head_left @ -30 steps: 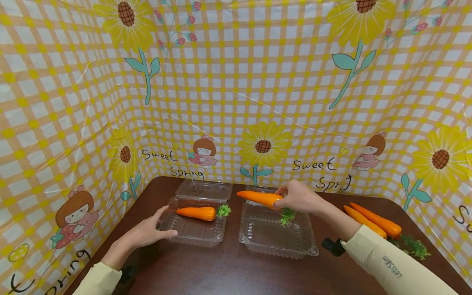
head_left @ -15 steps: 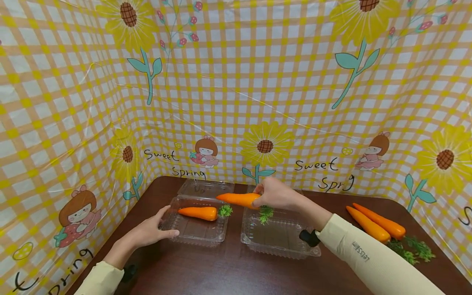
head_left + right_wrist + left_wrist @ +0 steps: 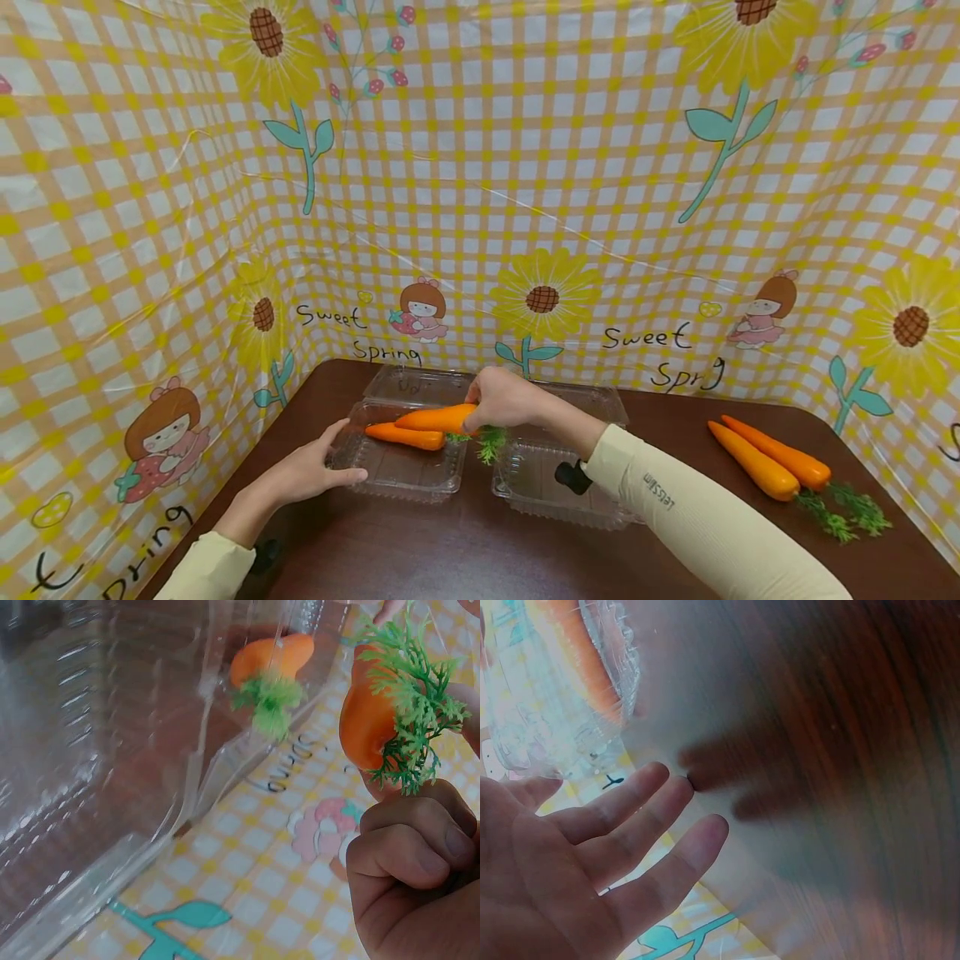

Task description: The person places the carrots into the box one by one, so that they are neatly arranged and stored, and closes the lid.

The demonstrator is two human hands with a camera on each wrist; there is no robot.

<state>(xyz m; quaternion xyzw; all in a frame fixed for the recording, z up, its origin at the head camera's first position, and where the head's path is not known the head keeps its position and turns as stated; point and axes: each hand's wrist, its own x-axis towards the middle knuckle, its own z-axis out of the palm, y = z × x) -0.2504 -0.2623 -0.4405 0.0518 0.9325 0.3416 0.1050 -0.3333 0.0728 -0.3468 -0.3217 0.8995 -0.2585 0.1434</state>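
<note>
My right hand (image 3: 504, 402) pinches an orange carrot (image 3: 433, 419) by its thick end, thumb on the near side. The carrot's tip points left, over the left clear plastic clamshell box (image 3: 408, 482). Green leaves (image 3: 412, 701) hang from its thick end in the right wrist view. Another carrot (image 3: 403, 437) lies in that box, partly overlapped by the held one in the head view. At the box's left side, my left hand (image 3: 306, 468) has thumb and fingers spread around the corner. In the left wrist view its fingers (image 3: 686, 851) are extended and hold nothing.
A second clear clamshell box (image 3: 540, 500) stands to the right, its lid (image 3: 592, 402) folded back, partly under my right forearm. Two more carrots (image 3: 757, 467) with leafy tops lie at the table's right. A checked, sunflower-printed cloth (image 3: 480, 225) encloses the brown table (image 3: 420, 550).
My right hand has carried the carrot leftward from above the right box to above the left box, lowering it beside the other carrot. The left hand has stayed at the left box.
</note>
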